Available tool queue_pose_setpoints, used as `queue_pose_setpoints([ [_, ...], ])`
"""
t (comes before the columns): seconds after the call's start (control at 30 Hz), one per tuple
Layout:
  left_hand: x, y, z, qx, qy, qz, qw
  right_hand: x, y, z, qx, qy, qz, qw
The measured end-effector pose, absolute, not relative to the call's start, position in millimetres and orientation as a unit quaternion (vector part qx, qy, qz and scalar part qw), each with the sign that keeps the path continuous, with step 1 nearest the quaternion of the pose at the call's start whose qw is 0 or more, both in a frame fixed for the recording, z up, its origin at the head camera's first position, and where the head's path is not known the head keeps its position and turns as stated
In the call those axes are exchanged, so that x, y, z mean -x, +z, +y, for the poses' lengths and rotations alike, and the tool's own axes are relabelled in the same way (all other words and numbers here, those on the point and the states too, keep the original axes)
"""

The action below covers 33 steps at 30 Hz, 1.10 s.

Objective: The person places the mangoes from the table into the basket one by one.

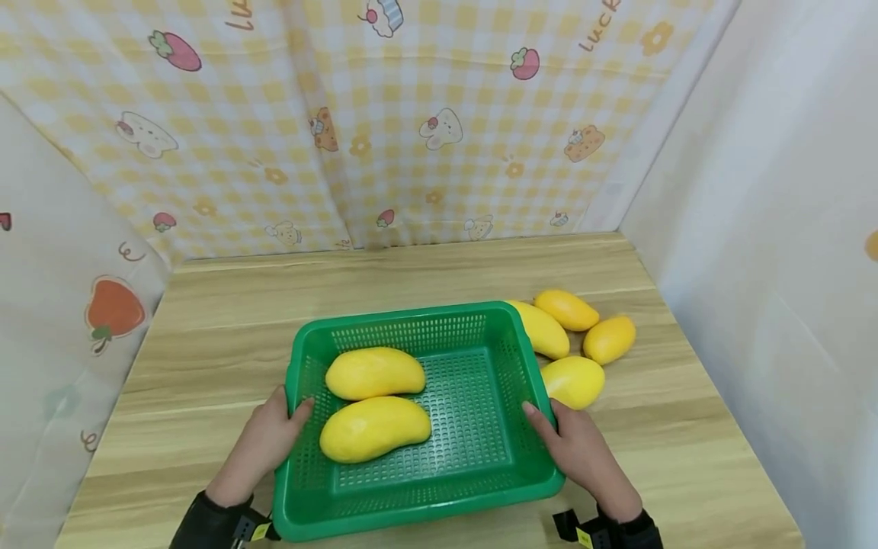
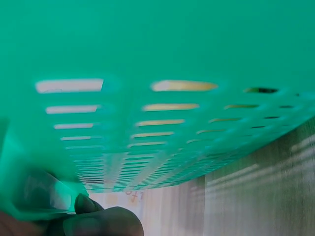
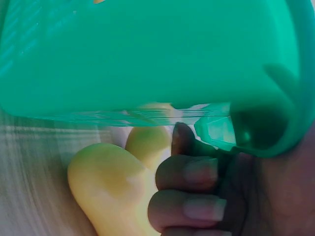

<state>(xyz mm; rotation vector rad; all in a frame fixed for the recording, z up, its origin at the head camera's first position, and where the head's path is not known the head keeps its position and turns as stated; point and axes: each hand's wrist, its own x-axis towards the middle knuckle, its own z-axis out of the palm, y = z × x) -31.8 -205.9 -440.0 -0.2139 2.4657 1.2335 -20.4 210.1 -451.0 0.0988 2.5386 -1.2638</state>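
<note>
Both hands hold a green plastic basket point(image 1: 411, 515) by its short sides. My left hand point(image 1: 273, 428) grips the left rim, thumb over the top; in the left wrist view its fingers point(image 2: 106, 222) show beneath the slotted wall. On the opposite rim my right hand point(image 1: 572, 442) has its thumb inside and its fingers point(image 3: 184, 206) curled under the edge. Two large yellow mangoes point(image 1: 376, 374) lie one behind the other in the left half of the basket. Close past the right hand, a yellow mango point(image 1: 575, 381) sits on the table, partly covered by the basket.
More mangoes lie right of the basket: a long one point(image 1: 542, 329) partly behind its rim, and two smaller orange-yellow ones point(image 1: 566, 309) farther out. The wood-grain table point(image 1: 240, 305) meets a checked curtain point(image 1: 411, 168) at the back, with pale cloth walls point(image 1: 775, 229) at both sides.
</note>
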Motion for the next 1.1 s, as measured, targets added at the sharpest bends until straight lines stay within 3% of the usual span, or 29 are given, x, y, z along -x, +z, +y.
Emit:
queue_pose_setpoints([
  [0.63, 32.4, -442.5, -205.4, 0.071, 0.415, 0.890, 0.177, 21.8, -439.2, 217.1, -0.041, -0.389, 0.898, 0.202],
  [0.77, 33.6, -443.1, -203.3, 0.068, 0.416, 0.890, 0.172, 21.3, -437.3, 225.6, -0.052, -0.358, 0.921, 0.147],
  [1.1, 32.2, -442.0, -205.2, 0.073, 0.426, 0.885, 0.175, 14.3, -441.8, 255.5, -0.048, -0.308, 0.946, -0.088],
])
